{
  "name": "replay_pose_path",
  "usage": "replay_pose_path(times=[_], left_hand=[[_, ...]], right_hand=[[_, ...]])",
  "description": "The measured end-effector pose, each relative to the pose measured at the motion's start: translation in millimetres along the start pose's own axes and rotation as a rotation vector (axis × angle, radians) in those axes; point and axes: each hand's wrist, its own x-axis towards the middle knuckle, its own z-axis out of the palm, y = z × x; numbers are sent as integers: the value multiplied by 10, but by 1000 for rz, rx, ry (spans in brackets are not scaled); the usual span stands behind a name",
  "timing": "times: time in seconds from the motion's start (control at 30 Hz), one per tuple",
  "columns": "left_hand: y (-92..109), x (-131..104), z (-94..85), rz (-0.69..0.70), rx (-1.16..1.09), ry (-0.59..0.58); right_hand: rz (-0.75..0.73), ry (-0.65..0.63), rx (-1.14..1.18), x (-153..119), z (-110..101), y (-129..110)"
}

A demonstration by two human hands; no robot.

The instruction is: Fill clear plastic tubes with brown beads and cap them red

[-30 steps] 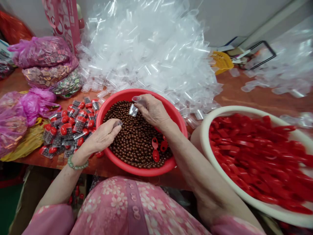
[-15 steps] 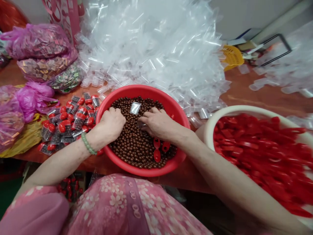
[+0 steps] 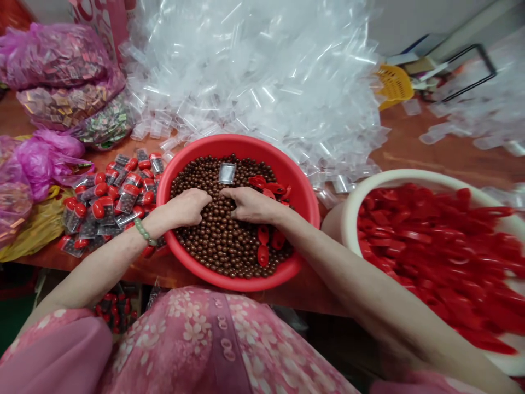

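Note:
Both my hands are inside a red basin (image 3: 309, 219) filled with small glossy brown balls (image 3: 221, 251). My left hand (image 3: 191, 207), with a green bead bracelet (image 3: 143, 231) on its wrist, is curled at the left over the balls. Its fingertips are partly hidden. Facing it, my right hand (image 3: 255, 206) reaches in from the right with the index finger forward and the other fingers bent. Whatever it holds is hidden. A small shiny silver square (image 3: 227, 173) lies on the balls beyond the hands. Several red plastic pieces (image 3: 270, 189) sit around my right hand.
Left of the basin are small clear packs with red caps (image 3: 110, 200), then pink bags (image 3: 61, 65). A large heap of clear plastic cases (image 3: 254, 76) rises behind. On the right stands a cream tub (image 3: 350, 219) of red parts. A yellow basket (image 3: 394, 85) is farther back.
My hands have come closer together over the balls. The clear piece seen at my right fingertips earlier no longer shows. More red pieces are visible behind my right hand.

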Motion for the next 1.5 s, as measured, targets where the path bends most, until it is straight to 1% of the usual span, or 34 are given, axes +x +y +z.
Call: replay_pose_path(times=[0.1, 0.2, 0.27, 0.33, 0.4, 0.53, 0.63, 0.77, 0.83, 0.93, 1.0, 1.1, 1.2, 1.33, 1.43, 1.5], left_hand=[[-51, -17, -19, 35, -231, 32], [-37, -55, -61, 36, -503, 60], [-9, -97, -63, 21, -657, 108], [24, -146, -39, 8, -800, 171], [64, -197, -5, -10, -928, 219], [145, -263, 32, -59, -1116, 252], [170, -257, 21, -57, -1174, 248], [149, -238, 2, -88, -1118, 354], [140, -253, 1, -99, -1077, 380], [147, -289, 7, -92, -1067, 359], [158, -299, 16, -89, -1106, 339], [169, -286, 32, -105, -1174, 349], [167, -279, 42, -97, -1234, 325], [167, -325, 58, -77, -1356, 289], [186, -373, 99, -43, -1470, 234], [208, -397, 142, -35, -1548, 235]], right_hand=[[-25, 63, 146, -107, -1, 0], [-17, 187, 372, -194, -11, -64], [-4, 260, 460, -236, -21, -129], [4, 291, 446, -263, -25, -182], [12, 289, 382, -276, -17, -203], [-1, 279, 255, -273, 24, -168], [-17, 273, 223, -256, 55, -133], [-18, 275, 223, -232, 74, -110], [-17, 281, 224, -229, 76, -106], [-16, 269, 203, -234, 76, -108], [-16, 264, 183, -235, 81, -111], [-16, 255, 137, -221, 97, -108], [-29, 216, 65, -194, 116, -97], [-19, 201, 19, -164, 130, -102], [-15, 188, -33, -160, 126, -134], [-20, 169, -67, -186, 107, -166]])
